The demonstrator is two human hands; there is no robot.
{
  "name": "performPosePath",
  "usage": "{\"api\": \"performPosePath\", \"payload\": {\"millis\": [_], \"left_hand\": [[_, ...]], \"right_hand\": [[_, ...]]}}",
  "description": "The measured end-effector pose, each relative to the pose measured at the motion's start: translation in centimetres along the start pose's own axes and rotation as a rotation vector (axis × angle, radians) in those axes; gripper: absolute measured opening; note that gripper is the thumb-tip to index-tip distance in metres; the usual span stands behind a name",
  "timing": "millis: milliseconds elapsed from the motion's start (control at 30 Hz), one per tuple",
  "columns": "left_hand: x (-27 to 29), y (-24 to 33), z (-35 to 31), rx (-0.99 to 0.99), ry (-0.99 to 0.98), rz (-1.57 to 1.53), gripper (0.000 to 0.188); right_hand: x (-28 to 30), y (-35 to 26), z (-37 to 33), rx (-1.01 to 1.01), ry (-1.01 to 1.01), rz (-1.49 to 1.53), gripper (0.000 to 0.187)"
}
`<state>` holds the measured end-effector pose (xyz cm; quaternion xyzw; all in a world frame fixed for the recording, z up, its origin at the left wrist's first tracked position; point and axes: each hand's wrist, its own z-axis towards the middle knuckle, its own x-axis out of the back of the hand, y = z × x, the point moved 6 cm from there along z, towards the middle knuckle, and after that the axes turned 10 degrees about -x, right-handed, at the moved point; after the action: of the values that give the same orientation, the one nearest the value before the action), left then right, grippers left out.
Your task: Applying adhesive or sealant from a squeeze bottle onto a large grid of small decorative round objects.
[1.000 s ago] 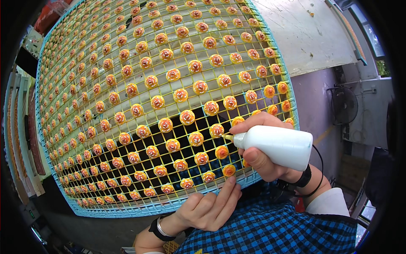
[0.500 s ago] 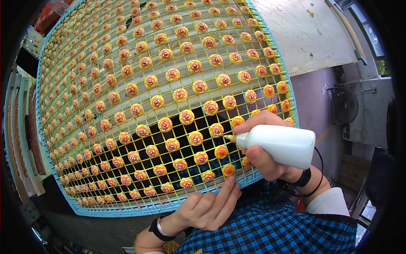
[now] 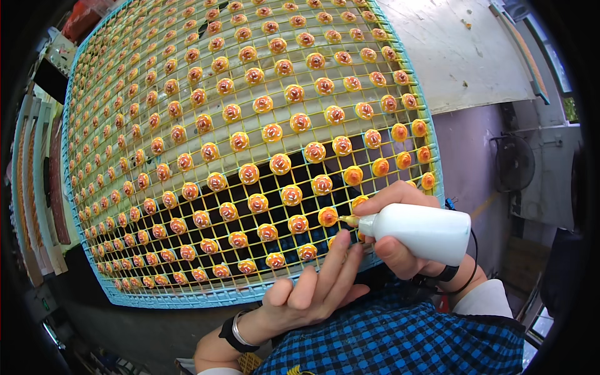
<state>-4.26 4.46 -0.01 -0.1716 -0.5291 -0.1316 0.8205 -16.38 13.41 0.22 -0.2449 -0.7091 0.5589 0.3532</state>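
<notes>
My right hand (image 3: 400,215) is closed round a white squeeze bottle (image 3: 431,234), which lies tilted with its narrow yellowish nozzle pointing left. The nozzle tip is at the edge of a small orange-and-yellow flower (image 3: 327,216) on the wire rack (image 3: 206,301); whether it touches, I cannot tell. Just below, my left hand (image 3: 315,290) has its fingers stretched up toward the rack's near edge, holding nothing. Its fingertips partly cover another flower. Rows of such flowers fill the yellow grid; most bear white strokes, while several at the right, such as an orange flower (image 3: 380,167), have none.
The rack has a light blue rim. A pale tabletop (image 3: 450,56) lies beyond it at the upper right, and a black fan (image 3: 514,164) stands at the right. Long strips (image 3: 31,181) lean at the far left. A dark cable hangs near my right wrist.
The nozzle has moved down from a white-marked flower to a plain one in the row nearer me. My left fingers have risen and spread. The view has shifted slightly.
</notes>
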Motion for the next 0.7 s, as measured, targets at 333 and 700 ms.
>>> {"api": "performPosePath", "payload": {"millis": [333, 700], "left_hand": [[-0.96, 0.33, -0.07, 0.053, -0.121, 0.11, 0.06], [-1.2, 0.38, -0.15, 0.064, -0.116, 0.1, 0.059]], "right_hand": [[-0.59, -0.11, 0.25, 0.066, -0.056, -0.113, 0.028], [-0.63, -0.59, 0.44, 0.233, -0.012, -0.249, 0.027]]}}
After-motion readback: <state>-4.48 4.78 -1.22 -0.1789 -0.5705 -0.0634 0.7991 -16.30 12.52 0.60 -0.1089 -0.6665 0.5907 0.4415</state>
